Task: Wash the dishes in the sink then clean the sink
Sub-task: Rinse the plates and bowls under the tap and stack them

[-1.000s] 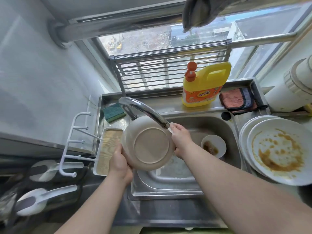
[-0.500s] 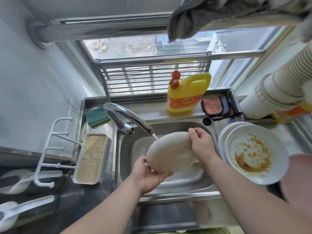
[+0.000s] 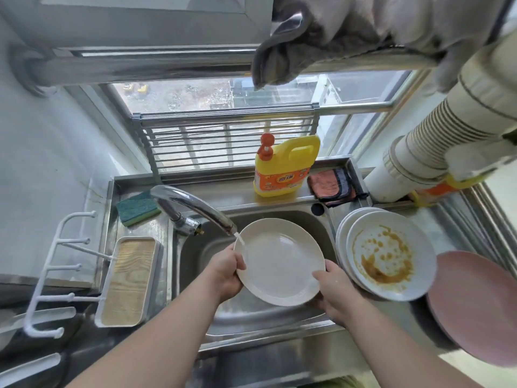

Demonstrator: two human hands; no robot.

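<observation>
i hold a white plate point(image 3: 279, 261) over the steel sink point(image 3: 201, 247), face up toward me and tilted a little, with one hand on each side. my left hand point(image 3: 225, 271) grips the plate's left rim, thumb curled over the edge onto the inner face and the fingers tucked under where i cannot see them. my right hand point(image 3: 333, 289) grips the lower right rim the same way, thumb lying on top of the lip, fingers hidden beneath. the faucet point(image 3: 193, 204) arches over from the back left and its spout ends just above the plate's upper left edge; a thin stream of water point(image 3: 240, 238) falls from it onto the rim there. the plate's inner face looks clean and wet.

just to the right of the sink, on the steel counter, sits a stack of plates point(image 3: 389, 261), the top one smeared with brown sauce. a pink plate point(image 3: 475, 303) lies further right, its edge just beside the stack. on the ledge behind the sink stand a yellow detergent bottle point(image 3: 285, 166) with an orange pump and, beside it, a folded pink cloth point(image 3: 331, 182). a green sponge point(image 3: 137, 207) rests at the back left, and a white tray with a wooden base point(image 3: 128, 278) lies left of the basin.
</observation>
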